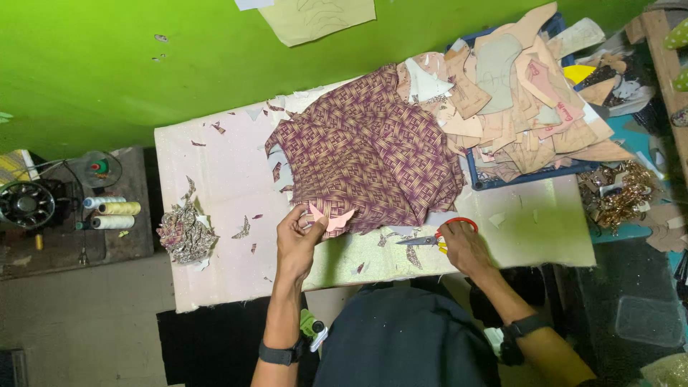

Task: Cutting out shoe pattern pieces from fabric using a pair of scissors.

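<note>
My left hand (pixel 297 240) pinches a small pink cut-out piece (pixel 328 218) at the near edge of a purple and yellow woven-pattern cloth (pixel 369 150) spread on the white table (pixel 215 179). My right hand (pixel 466 247) grips a pair of red-handled scissors (pixel 438 235), its blades pointing left and lying low over the table just below the cloth's edge. Both wrists wear dark bands.
A blue tray (pixel 502 179) heaped with tan paper pattern pieces (pixel 516 93) sits at the table's far right. A crumpled pile of fabric scraps (pixel 185 233) lies at the left, with small offcuts scattered about. Thread spools (pixel 111 213) and a sewing machine wheel (pixel 27 204) stand left of the table.
</note>
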